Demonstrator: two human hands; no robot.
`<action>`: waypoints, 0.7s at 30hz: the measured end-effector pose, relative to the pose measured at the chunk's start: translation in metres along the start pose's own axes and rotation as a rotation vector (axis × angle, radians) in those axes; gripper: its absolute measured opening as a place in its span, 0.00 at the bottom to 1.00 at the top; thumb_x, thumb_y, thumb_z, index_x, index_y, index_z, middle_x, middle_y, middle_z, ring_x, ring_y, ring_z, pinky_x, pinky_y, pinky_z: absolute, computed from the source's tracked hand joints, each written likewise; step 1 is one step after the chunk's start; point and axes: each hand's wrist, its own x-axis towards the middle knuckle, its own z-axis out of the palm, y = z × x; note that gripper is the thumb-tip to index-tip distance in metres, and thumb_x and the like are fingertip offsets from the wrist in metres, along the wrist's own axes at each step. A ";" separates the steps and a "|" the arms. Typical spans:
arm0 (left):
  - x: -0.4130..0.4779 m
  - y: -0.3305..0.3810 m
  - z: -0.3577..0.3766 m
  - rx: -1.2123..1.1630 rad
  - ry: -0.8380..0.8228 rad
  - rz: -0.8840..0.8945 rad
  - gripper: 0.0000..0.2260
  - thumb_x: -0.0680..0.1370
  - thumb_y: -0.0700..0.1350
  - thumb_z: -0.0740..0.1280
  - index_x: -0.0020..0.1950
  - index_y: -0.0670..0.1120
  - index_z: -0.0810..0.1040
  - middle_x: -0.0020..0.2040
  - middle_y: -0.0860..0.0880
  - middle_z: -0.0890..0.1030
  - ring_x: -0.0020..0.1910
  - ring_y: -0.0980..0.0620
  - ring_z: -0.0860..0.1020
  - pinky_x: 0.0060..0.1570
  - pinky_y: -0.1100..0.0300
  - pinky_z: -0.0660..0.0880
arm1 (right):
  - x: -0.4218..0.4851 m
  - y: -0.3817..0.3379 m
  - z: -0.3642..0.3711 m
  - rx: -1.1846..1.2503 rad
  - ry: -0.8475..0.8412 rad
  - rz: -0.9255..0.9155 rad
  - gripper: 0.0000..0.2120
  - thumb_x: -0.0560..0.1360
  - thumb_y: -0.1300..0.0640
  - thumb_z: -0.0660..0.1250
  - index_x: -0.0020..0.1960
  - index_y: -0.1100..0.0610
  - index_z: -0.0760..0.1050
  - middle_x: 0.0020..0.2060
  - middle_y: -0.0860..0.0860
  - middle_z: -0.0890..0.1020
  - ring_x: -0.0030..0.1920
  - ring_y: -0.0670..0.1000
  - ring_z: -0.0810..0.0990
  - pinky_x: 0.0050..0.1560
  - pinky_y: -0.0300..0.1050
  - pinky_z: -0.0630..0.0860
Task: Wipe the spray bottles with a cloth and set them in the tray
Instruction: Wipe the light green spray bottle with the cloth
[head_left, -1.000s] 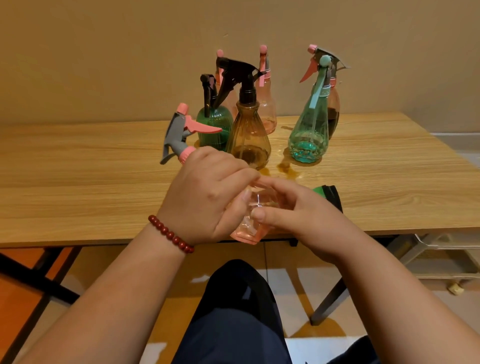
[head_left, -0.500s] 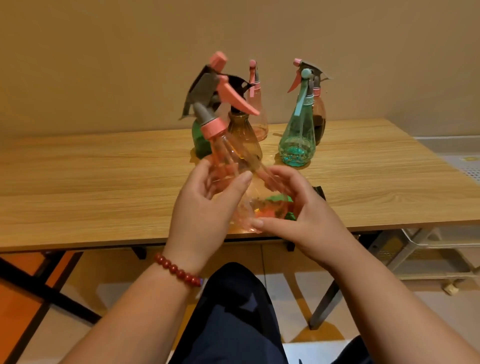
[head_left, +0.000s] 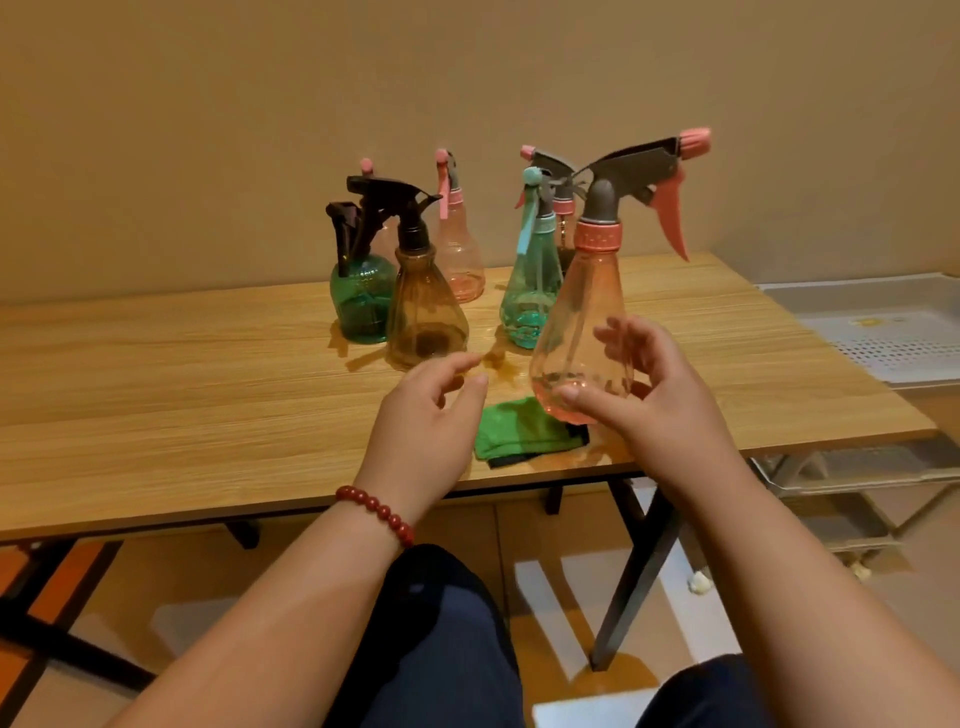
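One pink bottle (head_left: 582, 322) hangs upright in the air, held by the right hand (head_left: 667, 413). The grip curls round the wide base with the thumb on the near side and the fingers behind, though through the tinted plastic it is hard to tell how firmly those fingers press. Holding it low leaves the trigger head free and keeps the body upright, likely ready for the tray (head_left: 883, 343), which sits off the surface (head_left: 182, 389) at about 3 o'clock.

The left hand (head_left: 423, 421) hovers near the bottle at its 9 o'clock, apart from it, fingers loosely spread and holding nothing. The cloth (head_left: 519, 431) lies on the surface by the front edge, between and below the hands, so no wiping is under way.

At 12 o'clock the other bottles (head_left: 426, 312) stand clustered. Both forearms reach forward from the lap, with the right wrist cocked up and the left palm turned inward.
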 end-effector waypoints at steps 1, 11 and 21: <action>0.002 -0.001 0.007 0.037 -0.033 -0.015 0.16 0.81 0.51 0.61 0.68 0.53 0.73 0.68 0.54 0.73 0.61 0.62 0.70 0.59 0.64 0.69 | 0.005 0.005 -0.005 -0.011 0.017 0.009 0.37 0.65 0.50 0.77 0.70 0.47 0.66 0.64 0.40 0.74 0.64 0.41 0.71 0.56 0.33 0.69; 0.027 0.009 0.072 0.478 -0.327 0.105 0.25 0.80 0.60 0.59 0.76 0.55 0.62 0.76 0.54 0.61 0.75 0.52 0.56 0.74 0.51 0.56 | 0.067 0.054 -0.039 -0.080 0.082 0.151 0.39 0.68 0.53 0.77 0.73 0.47 0.62 0.69 0.47 0.70 0.62 0.43 0.70 0.55 0.39 0.69; 0.065 0.022 0.111 0.503 -0.349 0.175 0.23 0.80 0.58 0.58 0.74 0.53 0.65 0.70 0.55 0.69 0.70 0.53 0.62 0.71 0.52 0.62 | 0.137 0.068 -0.056 -0.210 0.035 0.215 0.38 0.71 0.54 0.74 0.75 0.50 0.59 0.70 0.48 0.71 0.63 0.48 0.72 0.50 0.35 0.70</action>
